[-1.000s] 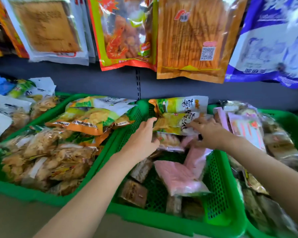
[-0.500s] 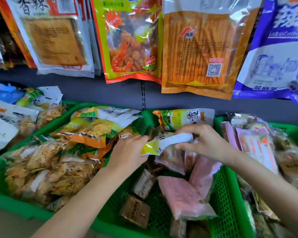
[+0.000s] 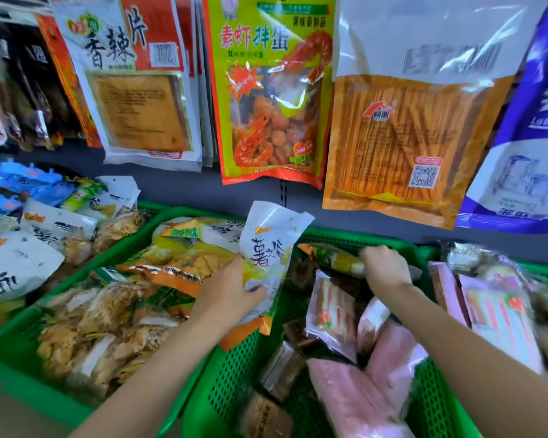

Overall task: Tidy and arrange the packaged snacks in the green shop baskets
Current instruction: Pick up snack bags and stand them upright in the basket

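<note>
- Nearest the camera, at the bottom centre of the frame, the middle green basket (image 3: 234, 371) is seen, with pink packets (image 3: 358, 403) and small brown packets (image 3: 279, 368) lying loose inside it.
- To the lower left, the left green basket (image 3: 23, 390) is filled with clear bags of pale golden snacks (image 3: 102, 324), and orange-edged bags (image 3: 174, 263) are piled at its far end.
- At the right edge, a third basket (image 3: 541, 270) is packed with pink-and-white packets (image 3: 500, 314), blurred in part.
- Just left of centre, a white and yellow snack bag (image 3: 268, 257) is gripped by the left hand (image 3: 231, 292), thumb across the front and fingers curled behind; the bag is held upright above the rim shared by the left and middle baskets.
- Right of centre, a second snack bag (image 3: 332, 259), green, yellow and orange, is clutched at one end by the right hand (image 3: 383, 267) at the far side of the middle basket; the fingers are curled over it.
- At the far left, blue packets (image 3: 16, 188) and white packets (image 3: 13, 260) are heaped.
- Across the top, hanging packs are displayed against the grey back panel (image 3: 178, 188): a white-and-red pack (image 3: 130, 90), a green prawn-print pack (image 3: 272, 99), an orange pack of thin sticks (image 3: 402, 140) and a purple-and-white pack (image 3: 525, 147).
</note>
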